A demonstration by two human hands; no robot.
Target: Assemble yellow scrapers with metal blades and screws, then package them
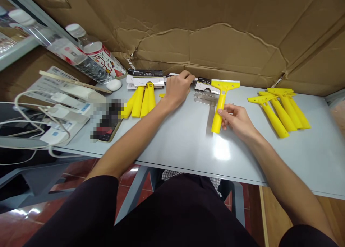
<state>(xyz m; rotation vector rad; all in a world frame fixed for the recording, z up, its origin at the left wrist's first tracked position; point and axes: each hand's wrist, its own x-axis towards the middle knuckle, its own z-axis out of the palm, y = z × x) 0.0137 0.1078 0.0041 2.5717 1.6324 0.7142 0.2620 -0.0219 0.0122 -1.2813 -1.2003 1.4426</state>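
My right hand (235, 121) pinches the handle of a yellow scraper (221, 105) between thumb and fingers. The scraper stands out over the table with its wide head pointing away from me, and a pale strip runs along its edge. At the back of the table, my left hand (179, 87) is closed, its fingers curled down; what they hold is hidden. Just left of it, several yellow scrapers (142, 101) lie with their heads under black-and-white card sleeves (147, 74). Another black-and-white card sleeve (202, 84) and clear flat strips (205, 98) lie between my hands.
Several bare yellow scraper handles (283, 108) lie at the right on the grey table (172, 146). On the left are a phone (109, 123), a power strip (63, 130) with white cables, and bottles (101, 56). A cardboard wall (205, 46) closes off the back.
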